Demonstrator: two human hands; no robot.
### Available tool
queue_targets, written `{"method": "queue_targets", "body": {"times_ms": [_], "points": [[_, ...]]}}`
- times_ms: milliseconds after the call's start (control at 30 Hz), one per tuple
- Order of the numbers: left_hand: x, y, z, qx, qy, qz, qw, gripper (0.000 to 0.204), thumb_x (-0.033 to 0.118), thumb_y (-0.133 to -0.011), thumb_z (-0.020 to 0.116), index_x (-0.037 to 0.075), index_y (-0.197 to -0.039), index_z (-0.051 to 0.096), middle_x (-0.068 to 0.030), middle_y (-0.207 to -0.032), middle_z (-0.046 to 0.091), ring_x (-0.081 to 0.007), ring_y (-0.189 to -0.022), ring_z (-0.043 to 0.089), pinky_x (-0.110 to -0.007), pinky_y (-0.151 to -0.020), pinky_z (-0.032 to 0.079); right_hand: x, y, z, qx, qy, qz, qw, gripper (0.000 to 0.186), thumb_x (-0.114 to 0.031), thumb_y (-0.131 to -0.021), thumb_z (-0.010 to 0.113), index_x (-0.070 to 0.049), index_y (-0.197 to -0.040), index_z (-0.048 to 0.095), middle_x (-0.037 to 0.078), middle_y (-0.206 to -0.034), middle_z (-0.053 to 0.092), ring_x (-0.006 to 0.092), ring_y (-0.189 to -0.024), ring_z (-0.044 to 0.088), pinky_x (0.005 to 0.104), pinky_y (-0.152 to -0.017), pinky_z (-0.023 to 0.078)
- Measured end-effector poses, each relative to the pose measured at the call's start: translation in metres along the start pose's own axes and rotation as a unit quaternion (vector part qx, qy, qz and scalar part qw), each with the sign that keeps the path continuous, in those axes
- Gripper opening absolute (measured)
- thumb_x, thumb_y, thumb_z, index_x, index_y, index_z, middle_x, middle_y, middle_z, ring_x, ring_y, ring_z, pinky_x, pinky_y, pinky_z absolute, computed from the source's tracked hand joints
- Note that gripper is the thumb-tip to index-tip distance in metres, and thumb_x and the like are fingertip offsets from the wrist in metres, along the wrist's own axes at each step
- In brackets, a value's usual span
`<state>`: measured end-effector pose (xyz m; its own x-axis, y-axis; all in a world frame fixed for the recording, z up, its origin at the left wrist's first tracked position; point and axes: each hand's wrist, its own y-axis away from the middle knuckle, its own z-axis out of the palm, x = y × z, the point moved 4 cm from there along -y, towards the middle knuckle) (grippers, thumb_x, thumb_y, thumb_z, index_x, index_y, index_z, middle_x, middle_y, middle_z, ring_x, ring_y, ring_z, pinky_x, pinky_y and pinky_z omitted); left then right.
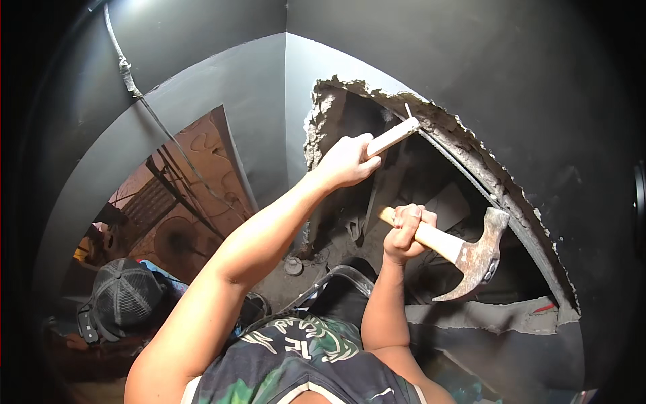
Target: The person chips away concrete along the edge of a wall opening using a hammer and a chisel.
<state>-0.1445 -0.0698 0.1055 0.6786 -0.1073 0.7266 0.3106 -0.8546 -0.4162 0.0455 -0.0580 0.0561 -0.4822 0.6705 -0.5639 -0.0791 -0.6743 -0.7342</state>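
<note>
Up by the top edge of a broken opening, my left hand (pixel 346 161) is closed around a light wooden stick or handle (pixel 393 137). The stick slants up and right, its battered end close to the opening's ragged rim (pixel 437 111). A thin pale piece (pixel 408 110) stands up beside that end; I cannot tell whether they are joined. Lower and to the right, my right hand (pixel 406 232) grips a claw hammer (pixel 481 259) by its pale wooden handle. The worn, rusty hammer head points right, apart from the wall, its claw curving down toward me.
A dark grey wall (pixel 538 121) surrounds the jagged opening; a metal strip (pixel 464 168) runs along its right edge. At lower left is a person in a dark mesh cap (pixel 128 296). A cable (pixel 161 124) hangs at left across a second opening. A torn ledge (pixel 481 315) lies below the hammer.
</note>
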Motion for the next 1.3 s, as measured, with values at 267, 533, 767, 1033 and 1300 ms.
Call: {"method": "queue_targets", "body": {"times_ms": [267, 533, 767, 1033, 1300], "points": [[-0.010, 0.005, 0.005, 0.020, 0.056, -0.024, 0.998, 0.020, 0.024, -0.089, 0.067, 0.004, -0.094, 0.066, -0.0070, -0.070, 0.064, -0.0146, -0.066, 0.063, -0.034, -0.065, 0.051, 0.000, 0.029, -0.024, -0.036, 0.116, 0.107, 0.987, 0.018, 0.002, -0.095, 0.055, -0.004, -0.081, 0.047, 0.003, -0.065, 0.049, 0.0086, -0.049, 0.045, 0.0248, -0.047, 0.037], [-0.023, -0.013, 0.003, 0.086, -0.039, 0.017, 0.995, 0.015, 0.020, -0.085, 0.068, 0.006, -0.089, 0.068, -0.0140, -0.075, 0.068, -0.0271, -0.070, 0.069, -0.037, -0.070, 0.054, 0.006, 0.026, -0.015, -0.064, 0.187, -0.008, 0.980, 0.017, -0.001, -0.096, 0.052, -0.004, -0.081, 0.044, 0.003, -0.060, 0.046, 0.0112, -0.051, 0.044, 0.0269, -0.050, 0.036], [-0.029, -0.020, -0.002, 0.082, -0.026, 0.019, 0.996, 0.021, 0.023, -0.081, 0.070, 0.003, -0.084, 0.066, -0.0210, -0.081, 0.069, -0.0420, -0.080, 0.068, -0.047, -0.074, 0.056, 0.019, 0.002, 0.010, -0.107, 0.064, -0.147, 0.981, 0.012, -0.001, -0.094, 0.046, -0.004, -0.086, 0.038, 0.009, -0.063, 0.045, 0.0152, -0.053, 0.042, 0.0293, -0.050, 0.036], [-0.034, -0.027, -0.001, 0.075, -0.072, -0.004, 0.995, 0.022, 0.023, -0.081, 0.068, 0.000, -0.083, 0.068, -0.0241, -0.083, 0.069, -0.0429, -0.083, 0.068, -0.048, -0.077, 0.055, 0.089, 0.010, 0.009, -0.115, 0.464, -0.243, 0.844, 0.022, -0.011, -0.095, 0.060, 0.001, -0.077, 0.062, 0.018, -0.072, 0.062, 0.0330, -0.065, 0.063, 0.0472, -0.060, 0.050], [-0.010, 0.007, 0.013, 0.086, -0.090, 0.025, 0.992, 0.022, 0.021, -0.081, 0.071, 0.004, -0.084, 0.057, -0.0231, -0.072, 0.063, -0.0443, -0.073, 0.065, -0.047, -0.064, 0.051, 0.017, 0.008, 0.002, -0.108, 0.064, -0.145, 0.981, 0.011, 0.002, -0.093, 0.047, -0.002, -0.083, 0.042, 0.009, -0.062, 0.048, 0.0152, -0.051, 0.040, 0.0311, -0.049, 0.039]]}}
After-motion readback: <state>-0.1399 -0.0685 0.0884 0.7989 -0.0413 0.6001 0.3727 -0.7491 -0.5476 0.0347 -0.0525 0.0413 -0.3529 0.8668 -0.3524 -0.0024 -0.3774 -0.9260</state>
